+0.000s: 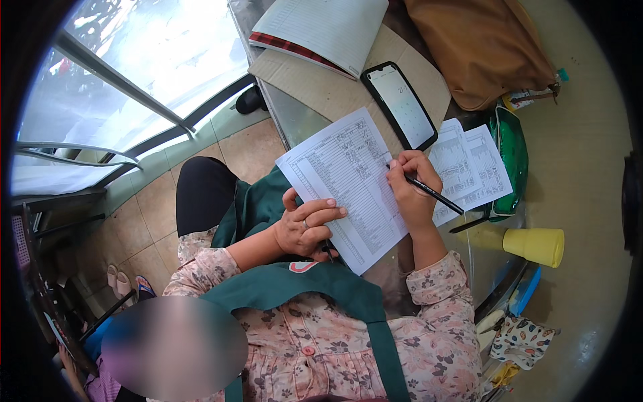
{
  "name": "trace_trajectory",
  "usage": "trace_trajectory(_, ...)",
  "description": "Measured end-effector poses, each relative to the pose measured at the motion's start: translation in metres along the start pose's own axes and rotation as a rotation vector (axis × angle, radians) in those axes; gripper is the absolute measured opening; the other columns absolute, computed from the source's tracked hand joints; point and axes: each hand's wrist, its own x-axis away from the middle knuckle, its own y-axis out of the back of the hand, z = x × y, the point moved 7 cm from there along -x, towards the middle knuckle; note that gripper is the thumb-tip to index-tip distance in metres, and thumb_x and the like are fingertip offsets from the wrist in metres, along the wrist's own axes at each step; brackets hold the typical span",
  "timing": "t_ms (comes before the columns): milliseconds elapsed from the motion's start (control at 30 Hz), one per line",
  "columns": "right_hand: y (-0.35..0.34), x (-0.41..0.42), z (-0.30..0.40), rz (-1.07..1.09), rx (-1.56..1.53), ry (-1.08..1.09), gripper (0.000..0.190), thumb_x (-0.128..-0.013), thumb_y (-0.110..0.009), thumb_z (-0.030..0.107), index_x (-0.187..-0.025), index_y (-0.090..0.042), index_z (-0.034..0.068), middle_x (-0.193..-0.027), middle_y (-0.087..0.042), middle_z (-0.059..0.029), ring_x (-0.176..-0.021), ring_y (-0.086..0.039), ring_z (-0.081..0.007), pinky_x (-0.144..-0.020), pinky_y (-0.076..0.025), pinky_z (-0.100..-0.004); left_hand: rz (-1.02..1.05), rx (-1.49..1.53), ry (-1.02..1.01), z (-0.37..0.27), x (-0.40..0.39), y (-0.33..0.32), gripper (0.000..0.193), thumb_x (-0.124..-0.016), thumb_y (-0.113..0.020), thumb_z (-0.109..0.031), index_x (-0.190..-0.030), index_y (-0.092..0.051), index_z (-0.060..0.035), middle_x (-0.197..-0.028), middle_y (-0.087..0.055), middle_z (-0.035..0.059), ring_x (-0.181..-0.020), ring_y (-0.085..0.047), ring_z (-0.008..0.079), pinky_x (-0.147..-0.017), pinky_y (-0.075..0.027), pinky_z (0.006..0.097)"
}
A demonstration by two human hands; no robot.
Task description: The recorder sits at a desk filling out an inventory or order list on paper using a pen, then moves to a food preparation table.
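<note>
A printed sheet (351, 196) with table rows and handwritten entries lies tilted before me. My right hand (414, 183) holds a black pen (434, 196), its tip at the sheet's right-hand part. My left hand (309, 223) rests on the sheet's lower left edge, a ring on one finger; a dark, thin object (329, 249) shows under its fingers, its kind unclear. Above the sheet, a smartphone (400, 105) in a black case shows a calculator-like screen and lies on a piece of cardboard (306, 85). More filled-in sheets (485, 166) lie to the right of my right hand.
An open ruled notebook (321, 30) lies at the top, beside a brown bag (482, 45). On the right are a green shiny pouch (510, 161), a yellow cup (535, 247) and a patterned cloth item (522, 341). Another person's hand shows at lower left.
</note>
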Motion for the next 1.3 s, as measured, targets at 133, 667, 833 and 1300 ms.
trace_trajectory(133, 0.001, 0.001, -0.001, -0.032, -0.088, -0.031, 0.022, -0.076, -0.066, -0.006, -0.069, -0.046, 0.001, -0.075, -0.057, -0.0073, -0.060, -0.050, -0.0091, -0.052, -0.042, -0.0218, -0.009, 0.012, 0.003, 0.001, 0.001, -0.001, 0.037, -0.080, -0.061, -0.042, -0.081, -0.038, -0.0135, -0.113, -0.062, 0.0100, -0.111, -0.053, 0.0250, -0.095, -0.018, 0.0508)
trace_trajectory(667, 0.000, 0.001, -0.004, -0.002, -0.022, -0.042, 0.022, -0.076, -0.066, -0.006, -0.070, -0.046, 0.001, -0.077, -0.058, -0.0070, -0.061, -0.051, -0.0094, -0.053, -0.042, -0.0220, -0.010, -0.001, 0.001, 0.000, -0.001, 0.000, 0.037, -0.081, -0.060, -0.042, -0.081, -0.037, -0.0134, -0.112, -0.063, 0.0102, -0.110, -0.054, 0.0253, -0.095, -0.017, 0.0509)
trace_trajectory(833, 0.000, 0.001, -0.003, -0.019, -0.059, -0.031, 0.021, -0.076, -0.066, -0.006, -0.070, -0.047, 0.001, -0.076, -0.058, -0.0072, -0.062, -0.051, -0.0094, -0.055, -0.043, -0.0219, 0.000, -0.010, -0.003, -0.001, -0.001, 0.001, 0.037, -0.080, -0.060, -0.043, -0.080, -0.037, -0.0133, -0.113, -0.063, 0.0102, -0.110, -0.054, 0.0254, -0.096, -0.017, 0.0513)
trace_trajectory(1300, 0.013, -0.004, 0.035, -0.054, -0.264, 0.089, 0.016, -0.084, -0.061, -0.005, -0.091, -0.048, 0.002, -0.101, -0.048, -0.0092, -0.082, -0.056, -0.0102, -0.074, -0.048, -0.0222, 0.048, 0.039, 0.018, 0.002, 0.004, -0.002, 0.034, -0.079, -0.061, -0.041, -0.078, -0.042, -0.0129, -0.117, -0.061, 0.0104, -0.114, -0.052, 0.0251, -0.104, -0.007, 0.0505)
